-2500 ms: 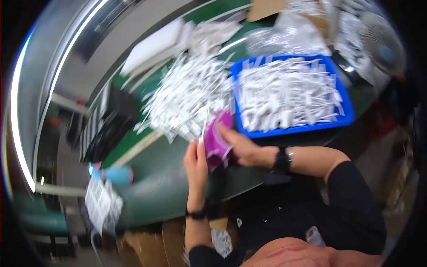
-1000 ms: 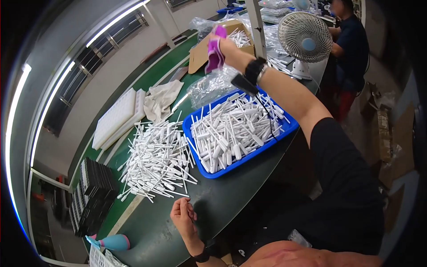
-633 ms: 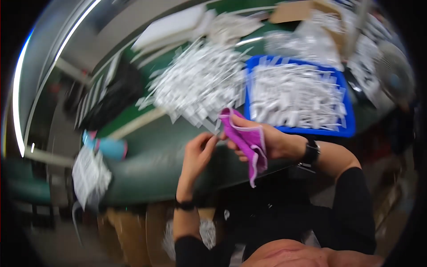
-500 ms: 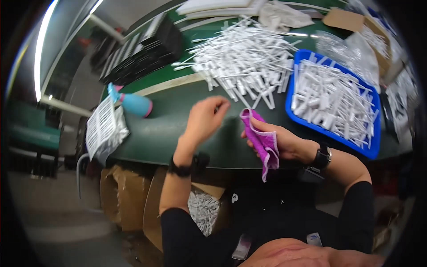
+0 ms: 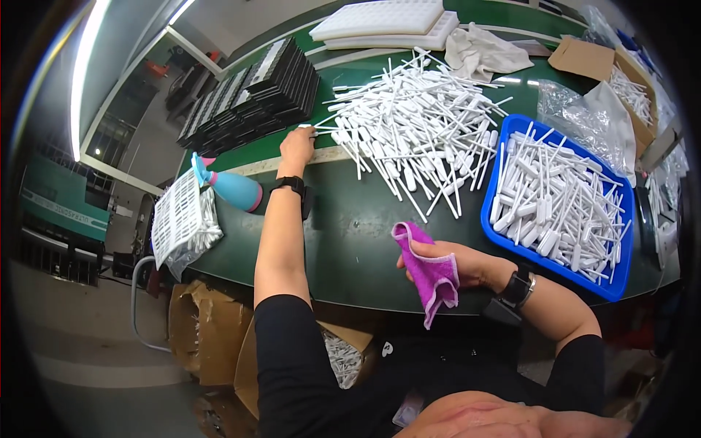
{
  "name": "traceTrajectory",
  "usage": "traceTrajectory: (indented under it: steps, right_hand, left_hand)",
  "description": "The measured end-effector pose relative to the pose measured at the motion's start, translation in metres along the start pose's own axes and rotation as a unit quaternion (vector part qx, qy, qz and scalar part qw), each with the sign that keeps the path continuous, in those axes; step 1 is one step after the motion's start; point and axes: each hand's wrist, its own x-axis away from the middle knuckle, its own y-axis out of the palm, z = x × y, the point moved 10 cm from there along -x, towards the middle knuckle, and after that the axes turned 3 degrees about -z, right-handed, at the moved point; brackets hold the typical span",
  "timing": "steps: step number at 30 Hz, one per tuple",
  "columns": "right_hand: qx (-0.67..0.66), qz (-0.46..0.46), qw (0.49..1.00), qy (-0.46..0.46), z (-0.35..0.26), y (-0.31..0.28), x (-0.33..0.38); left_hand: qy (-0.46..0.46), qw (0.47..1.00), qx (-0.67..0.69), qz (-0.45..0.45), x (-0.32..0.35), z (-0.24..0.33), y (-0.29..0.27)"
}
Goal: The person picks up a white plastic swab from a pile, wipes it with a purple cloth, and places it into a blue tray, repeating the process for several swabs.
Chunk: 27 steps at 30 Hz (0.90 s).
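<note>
My right hand [image 5: 467, 264] grips a magenta cloth [image 5: 432, 274] with a pale stitched edge, which hangs in folds over the front of the green table. Stretched forward, my left hand [image 5: 297, 146] has its fingers closed at the left edge of a large pile of white plastic sticks [image 5: 416, 124] with thick ends. A white stick [image 5: 309, 131] shows at its fingertips. Right of the pile, a blue tray [image 5: 556, 269] holds many more of these sticks.
Stacked black trays [image 5: 252, 95] stand at the back left. A blue spray bottle [image 5: 235, 191] lies beside a bag of white pieces [image 5: 182, 223]. White foam blocks [image 5: 380, 20], a pale cloth [image 5: 482, 52] and a cardboard box [image 5: 584, 58] line the back. Cartons [image 5: 219, 328] stand below the table.
My left hand has moved forward and left, from above the table's middle to the pile's left edge, and closed at a stick. The right hand keeps hold of the cloth. The view has shifted slightly.
</note>
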Motion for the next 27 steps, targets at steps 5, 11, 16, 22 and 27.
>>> traceTrajectory:
  steps: [5, 11, 16, 22, 27]
  right_hand:
    - [0.008, -0.009, 1.0, 0.014, -0.001, 0.002, 0.0]
    - [0.02, -0.01, 1.0, -0.001, -0.001, -0.002, -0.003]
    - [0.017, 0.006, 1.0, -0.001, -0.002, -0.002, 0.001]
    - [0.01, 0.015, 0.999, -0.036, -0.001, -0.003, 0.002]
    - [-0.005, 0.025, 0.997, -0.066, -0.004, -0.005, 0.003]
  left_hand:
    - [0.103, 0.993, -0.058, 0.013, 0.005, 0.014, -0.01]
    - [0.136, 0.989, -0.059, -0.015, 0.035, 0.027, -0.053]
    - [-0.02, 0.808, 0.579, -0.108, 0.084, 0.08, -0.058]
    - [-0.123, 0.613, 0.776, -0.085, 0.152, 0.181, -0.053]
    - [-0.155, 0.525, 0.832, -0.091, 0.167, 0.202, -0.032]
